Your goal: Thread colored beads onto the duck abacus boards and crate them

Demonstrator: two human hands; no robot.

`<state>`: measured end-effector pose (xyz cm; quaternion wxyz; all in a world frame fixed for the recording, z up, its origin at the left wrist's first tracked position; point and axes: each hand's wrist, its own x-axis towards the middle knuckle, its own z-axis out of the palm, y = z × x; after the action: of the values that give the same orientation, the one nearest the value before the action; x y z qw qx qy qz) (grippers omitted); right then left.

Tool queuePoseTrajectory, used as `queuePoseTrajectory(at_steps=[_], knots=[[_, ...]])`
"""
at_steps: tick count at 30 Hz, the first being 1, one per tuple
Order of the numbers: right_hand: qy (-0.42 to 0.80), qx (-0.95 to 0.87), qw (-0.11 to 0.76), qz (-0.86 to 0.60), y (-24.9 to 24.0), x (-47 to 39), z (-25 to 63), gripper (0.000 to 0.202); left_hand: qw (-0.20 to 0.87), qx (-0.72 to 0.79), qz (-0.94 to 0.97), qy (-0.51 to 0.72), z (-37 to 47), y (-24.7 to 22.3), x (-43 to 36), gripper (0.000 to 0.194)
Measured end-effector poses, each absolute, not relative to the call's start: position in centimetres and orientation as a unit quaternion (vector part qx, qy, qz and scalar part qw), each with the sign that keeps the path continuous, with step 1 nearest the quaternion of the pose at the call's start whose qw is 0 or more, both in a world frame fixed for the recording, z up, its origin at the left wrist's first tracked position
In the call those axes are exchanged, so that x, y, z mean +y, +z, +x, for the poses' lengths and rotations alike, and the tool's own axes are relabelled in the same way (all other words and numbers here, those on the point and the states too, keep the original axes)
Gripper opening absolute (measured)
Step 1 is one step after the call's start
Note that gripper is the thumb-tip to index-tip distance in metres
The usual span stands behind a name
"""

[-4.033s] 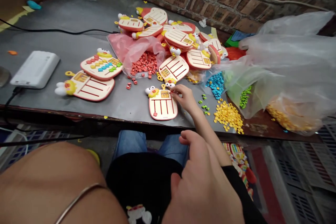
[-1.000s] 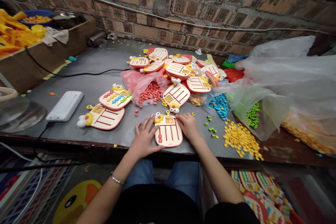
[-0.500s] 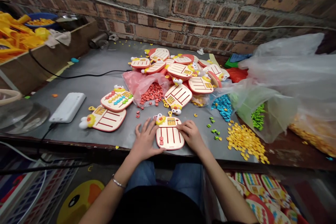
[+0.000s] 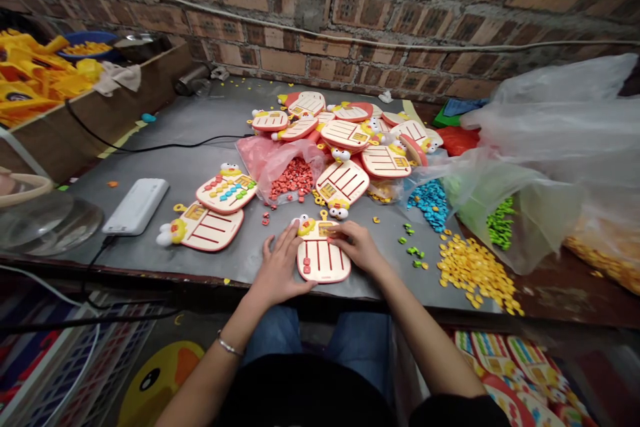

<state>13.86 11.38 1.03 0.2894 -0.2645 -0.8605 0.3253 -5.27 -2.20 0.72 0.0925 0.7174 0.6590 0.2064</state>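
A cream toy board (image 4: pixel 324 265) with a red rim, dark red slots and a yellow duck head lies flat at the table's front edge. Two red beads (image 4: pixel 307 265) sit in its leftmost slot. My left hand (image 4: pixel 283 260) holds the board from the left, its fingers at the duck head and its thumb at the lower edge. My right hand (image 4: pixel 357 247) is closed in a pinch over the upper right of the board; what is between its fingertips is hidden.
Similar boards (image 4: pixel 345 135) are piled behind. Red beads (image 4: pixel 293 177) spill from a bag; blue beads (image 4: pixel 429 205), yellow beads (image 4: pixel 475 270) and green beads (image 4: pixel 500 223) lie to the right. At left are a board with colored beads (image 4: pixel 227 192) and a white power bank (image 4: pixel 137 207).
My right hand's fingertips have shifted left and up across the board, from its right slot toward the yellow panel. My left hand keeps its place on the board. The view has moved slightly.
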Motion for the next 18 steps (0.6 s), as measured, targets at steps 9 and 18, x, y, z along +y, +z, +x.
queuePoseTrajectory(at_steps=[9, 18], knots=[[0.366, -0.865, 0.253, -0.233, 1.7, 10.7, 9.5, 0.016, 0.112, 0.656, 0.721, 0.194, -5.2, 0.8, -2.3, 0.095], [0.364, -0.880, 0.251, -0.172, 1.9, 10.5, 10.5, 0.031, 0.071, 0.637, 0.733, 0.229, -5.3, 1.6, -4.2, 0.073]])
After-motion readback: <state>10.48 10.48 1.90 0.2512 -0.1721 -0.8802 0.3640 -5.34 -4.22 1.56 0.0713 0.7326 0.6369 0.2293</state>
